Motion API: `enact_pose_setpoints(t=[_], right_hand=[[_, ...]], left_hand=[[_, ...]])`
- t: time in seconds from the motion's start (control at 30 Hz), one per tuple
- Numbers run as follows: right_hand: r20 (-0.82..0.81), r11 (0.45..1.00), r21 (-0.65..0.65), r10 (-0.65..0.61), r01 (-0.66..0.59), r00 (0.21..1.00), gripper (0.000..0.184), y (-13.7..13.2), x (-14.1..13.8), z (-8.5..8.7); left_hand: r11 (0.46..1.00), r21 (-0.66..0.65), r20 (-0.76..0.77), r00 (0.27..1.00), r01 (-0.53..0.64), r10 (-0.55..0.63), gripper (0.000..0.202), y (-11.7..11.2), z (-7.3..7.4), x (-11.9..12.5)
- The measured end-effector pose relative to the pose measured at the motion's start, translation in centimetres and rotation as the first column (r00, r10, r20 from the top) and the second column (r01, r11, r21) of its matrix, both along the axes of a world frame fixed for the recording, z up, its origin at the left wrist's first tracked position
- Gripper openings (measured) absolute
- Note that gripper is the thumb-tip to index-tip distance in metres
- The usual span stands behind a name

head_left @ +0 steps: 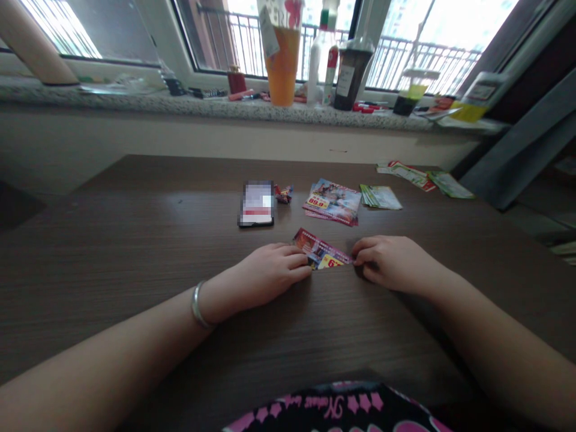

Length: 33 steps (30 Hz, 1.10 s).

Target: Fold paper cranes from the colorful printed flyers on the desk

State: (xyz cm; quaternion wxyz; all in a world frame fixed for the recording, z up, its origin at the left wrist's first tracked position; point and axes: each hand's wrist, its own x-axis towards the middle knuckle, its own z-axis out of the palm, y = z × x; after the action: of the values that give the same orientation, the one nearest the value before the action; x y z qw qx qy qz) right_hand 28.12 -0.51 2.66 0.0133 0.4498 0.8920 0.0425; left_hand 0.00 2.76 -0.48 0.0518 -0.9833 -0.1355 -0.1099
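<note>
A colourful printed paper flyer, folded so that it has a slanted upper edge and a straight lower edge, lies on the table between my hands. My left hand, with a silver bangle on its wrist, has its curled fingers closed on the flyer's left end and covers that corner. At the pointed right end, my right hand pinches the tip between thumb and fingers. Just beyond the flyer lies a small stack of similar printed flyers.
A phone with a blurred screen lies beyond my left hand, beside a small colourful crumpled piece. Green-edged papers and more leaflets lie at the back right. Cups and bottles, including an orange drink, stand on the windowsill.
</note>
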Motion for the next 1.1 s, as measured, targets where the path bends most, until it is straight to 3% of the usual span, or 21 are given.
enact_pose_setpoints(t=[0.3,0.43,0.57,0.73,1.1], right_hand=[[-0.018,0.998,-0.048,-0.033,0.032,0.999,0.015,0.9,1.6,-0.1],[-0.051,0.998,-0.002,-0.067,0.067,0.996,0.019,1.1,1.3,-0.5],[-0.211,0.994,0.061,0.099,-0.088,0.972,0.022,0.7,-0.2,-1.2],[-0.282,0.953,0.068,0.303,-0.296,0.91,0.03,0.2,-2.1,-2.1],[-0.25,0.957,0.075,0.291,-0.281,0.924,0.029,0.4,-3.3,-2.5]], left_hand=[[1.0,-0.004,0.01,1.0,0.012,-0.011,0.025,0.1,-0.1,-0.1],[1.0,-0.001,-0.012,1.0,0.008,-0.008,0.025,0.1,-0.2,-0.1],[1.0,0.003,0.02,1.0,0.014,-0.014,0.025,0.1,-0.3,-0.1],[1.0,0.015,0.055,0.998,0.011,-0.011,0.028,0.0,-0.2,0.3],[0.999,-0.035,0.039,0.999,-0.035,0.036,0.039,-0.1,-0.1,0.6]])
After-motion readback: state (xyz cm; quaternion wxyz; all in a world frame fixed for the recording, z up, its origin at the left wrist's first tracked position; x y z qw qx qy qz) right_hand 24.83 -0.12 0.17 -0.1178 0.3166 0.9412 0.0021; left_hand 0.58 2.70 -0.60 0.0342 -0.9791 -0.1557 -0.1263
